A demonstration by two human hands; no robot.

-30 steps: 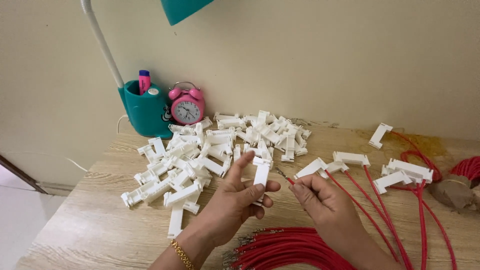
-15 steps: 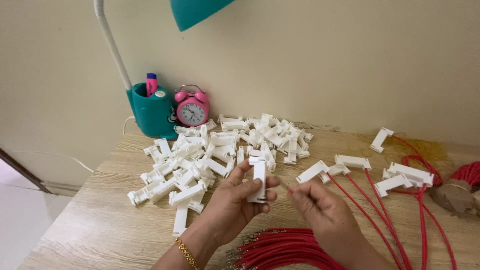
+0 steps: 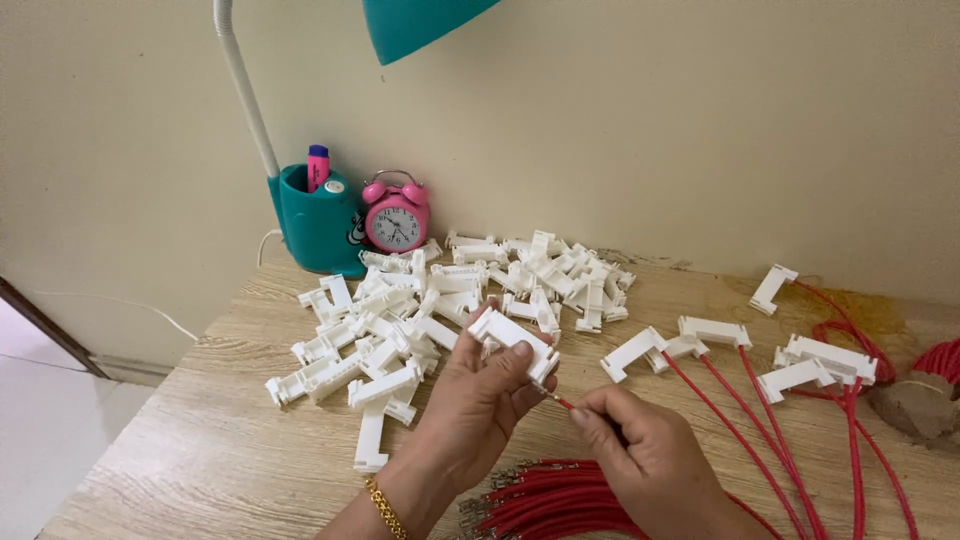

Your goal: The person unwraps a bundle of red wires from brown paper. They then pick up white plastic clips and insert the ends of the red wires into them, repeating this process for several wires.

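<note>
My left hand (image 3: 480, 405) grips a white plastic connector housing (image 3: 515, 338), tilted, above the wooden table (image 3: 200, 440). My right hand (image 3: 640, 450) pinches the end of a red wire (image 3: 562, 402), whose metal tip points at the housing's lower right end. A bundle of red wires (image 3: 555, 495) lies under both hands at the table's front edge. A big heap of loose white housings (image 3: 420, 310) covers the table behind my left hand.
Several housings with red wires fitted (image 3: 715, 332) lie at the right, by a red wire coil (image 3: 940, 360). At the back left stand a teal pen holder (image 3: 315, 225), a pink alarm clock (image 3: 396, 215) and a teal desk lamp (image 3: 420, 22).
The left hand turned the housing from upright to tilted. The right hand brought the wire tip up to the housing's end. The view shifted slightly.
</note>
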